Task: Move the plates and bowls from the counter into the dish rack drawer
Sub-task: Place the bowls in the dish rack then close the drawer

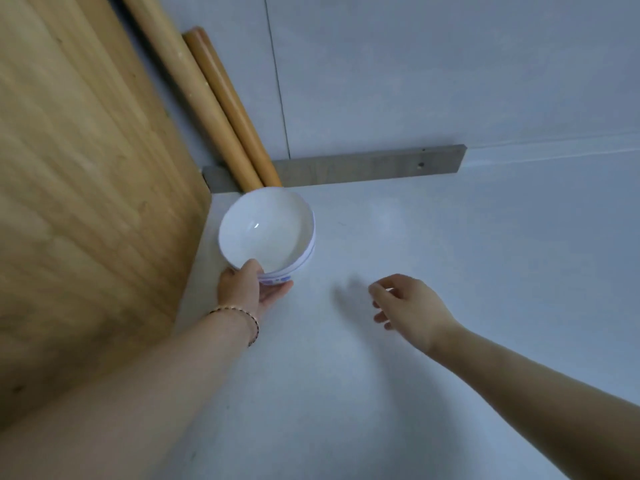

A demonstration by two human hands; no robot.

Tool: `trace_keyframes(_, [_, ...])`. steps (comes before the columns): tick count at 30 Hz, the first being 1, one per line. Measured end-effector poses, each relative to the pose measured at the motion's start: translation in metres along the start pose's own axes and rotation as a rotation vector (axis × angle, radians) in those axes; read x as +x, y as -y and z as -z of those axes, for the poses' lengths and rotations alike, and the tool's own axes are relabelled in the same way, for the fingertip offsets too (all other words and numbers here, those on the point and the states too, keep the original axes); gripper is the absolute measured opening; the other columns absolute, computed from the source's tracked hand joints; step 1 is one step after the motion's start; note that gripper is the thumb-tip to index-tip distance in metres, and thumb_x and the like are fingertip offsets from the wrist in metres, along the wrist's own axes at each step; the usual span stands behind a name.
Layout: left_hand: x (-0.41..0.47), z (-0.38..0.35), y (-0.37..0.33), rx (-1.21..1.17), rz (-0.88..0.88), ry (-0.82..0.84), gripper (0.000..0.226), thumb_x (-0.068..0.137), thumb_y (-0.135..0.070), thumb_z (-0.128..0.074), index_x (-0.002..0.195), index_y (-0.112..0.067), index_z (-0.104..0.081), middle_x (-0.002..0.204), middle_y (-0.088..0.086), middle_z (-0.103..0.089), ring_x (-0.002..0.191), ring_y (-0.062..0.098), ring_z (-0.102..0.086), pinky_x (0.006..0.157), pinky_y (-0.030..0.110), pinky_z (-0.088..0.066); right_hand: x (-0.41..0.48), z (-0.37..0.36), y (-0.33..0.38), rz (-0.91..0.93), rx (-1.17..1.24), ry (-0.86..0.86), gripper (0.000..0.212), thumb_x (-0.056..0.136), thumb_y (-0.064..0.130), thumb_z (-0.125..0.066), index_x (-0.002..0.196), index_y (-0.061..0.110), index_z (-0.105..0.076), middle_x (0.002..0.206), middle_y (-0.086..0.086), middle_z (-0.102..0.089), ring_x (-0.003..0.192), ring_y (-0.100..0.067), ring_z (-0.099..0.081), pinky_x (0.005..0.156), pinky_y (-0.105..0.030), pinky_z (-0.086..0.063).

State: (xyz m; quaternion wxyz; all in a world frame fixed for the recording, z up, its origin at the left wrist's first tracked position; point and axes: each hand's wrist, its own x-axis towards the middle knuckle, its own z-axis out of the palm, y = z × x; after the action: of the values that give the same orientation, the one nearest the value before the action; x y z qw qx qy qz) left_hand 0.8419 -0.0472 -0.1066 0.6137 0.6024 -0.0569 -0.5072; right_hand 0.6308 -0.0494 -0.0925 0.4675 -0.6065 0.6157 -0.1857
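A small stack of white bowls [266, 230] with blue patterns on the outside sits on the pale counter [450, 271], in the corner by the wooden panel. My left hand [247, 287] grips the near rim of the stack, thumb on the rim and fingers under the side. My right hand [407, 303] hovers over the counter to the right of the bowls, fingers loosely curled, holding nothing. The dish rack drawer is out of view.
A large wooden panel [86, 185] stands along the left. Two wooden rods [221, 109] lean against the pale wall behind the bowls. A grey strip [363, 166] runs along the wall's base.
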Motion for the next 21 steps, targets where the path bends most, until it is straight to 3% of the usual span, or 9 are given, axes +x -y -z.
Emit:
trace_keyframes(2, [-0.038,0.004,0.014,0.089,0.057,0.050,0.012,0.083,0.003,-0.036,0.082,-0.004,-0.046,0.081,0.019,-0.055,0.058,0.032,-0.064,0.053,0.037,-0.060,-0.018,0.021,-0.001,0.004,0.034,-0.038,0.035,0.090,0.041,-0.047,0.114,0.017,-0.058,0.091,-0.001,-0.065,0.090,-0.026,-0.067,0.088,-0.044,-0.054])
trace_keyframes(4, [-0.082,0.007,0.029,0.212,0.117,0.097,0.011,0.083,0.003,-0.039,0.082,-0.005,-0.046,0.080,0.020,-0.058,0.062,0.034,-0.066,0.054,0.039,-0.061,-0.043,0.043,-0.005,-0.038,0.071,-0.026,0.048,0.091,0.047,-0.046,0.126,0.015,-0.050,0.099,-0.005,-0.061,0.091,-0.028,-0.066,0.087,-0.043,-0.054])
trace_keyframes(7, [-0.156,0.011,0.053,0.389,0.157,0.201,0.015,0.083,0.004,-0.042,0.085,-0.008,-0.051,0.082,0.021,-0.062,0.054,0.032,-0.070,0.049,0.033,-0.059,-0.092,0.076,-0.019,-0.098,0.161,0.083,0.053,0.090,0.053,-0.042,0.131,0.020,-0.045,0.110,-0.008,-0.060,0.079,-0.023,-0.065,0.071,-0.034,-0.055])
trace_keyframes(10, [-0.232,0.014,0.082,0.514,0.179,0.308,0.026,0.084,0.004,-0.043,0.093,-0.016,-0.057,0.086,0.019,-0.065,0.053,0.029,-0.071,0.051,0.032,-0.059,-0.153,0.106,-0.048,-0.107,0.098,0.181,0.043,0.092,0.046,-0.046,0.123,0.017,-0.056,0.095,-0.012,-0.063,0.072,-0.023,-0.061,0.063,-0.030,-0.056])
trace_keyframes(13, [-0.298,0.019,0.116,0.569,0.199,0.415,0.040,0.075,-0.003,-0.051,0.112,-0.018,-0.055,0.090,0.014,-0.067,0.056,0.026,-0.072,0.053,0.031,-0.059,-0.213,0.133,-0.090,-0.131,0.004,0.280,0.030,0.094,0.030,-0.047,0.111,0.010,-0.062,0.092,-0.020,-0.066,0.073,-0.025,-0.062,0.067,-0.035,-0.059])
trace_keyframes(16, [-0.345,0.021,0.158,0.628,0.240,0.456,0.043,0.084,0.001,-0.047,0.119,-0.024,-0.052,0.092,0.007,-0.068,0.060,0.024,-0.072,0.054,0.031,-0.060,-0.261,0.154,-0.139,-0.131,-0.101,0.306,0.021,0.093,0.024,-0.047,0.100,0.019,-0.065,0.092,-0.014,-0.071,0.077,-0.019,-0.068,0.066,-0.029,-0.060])
trace_keyframes(19, [-0.371,0.025,0.210,0.750,0.253,0.552,0.045,0.088,-0.004,-0.043,0.119,-0.037,-0.043,0.103,0.000,-0.065,0.080,0.025,-0.072,0.066,0.037,-0.062,-0.297,0.158,-0.195,-0.172,-0.202,0.262,0.021,0.090,0.014,-0.043,0.090,0.011,-0.064,0.087,-0.017,-0.067,0.055,0.000,-0.060,0.047,-0.014,-0.051])
trace_keyframes(21, [-0.378,0.030,0.249,0.868,0.236,0.611,0.049,0.089,-0.008,-0.042,0.127,-0.039,-0.036,0.114,-0.001,-0.061,0.098,0.024,-0.066,0.071,0.036,-0.062,-0.318,0.150,-0.234,-0.232,-0.250,0.248,0.020,0.089,0.009,-0.043,0.087,0.014,-0.063,0.082,-0.016,-0.066,0.058,-0.007,-0.059,0.045,-0.013,-0.047])
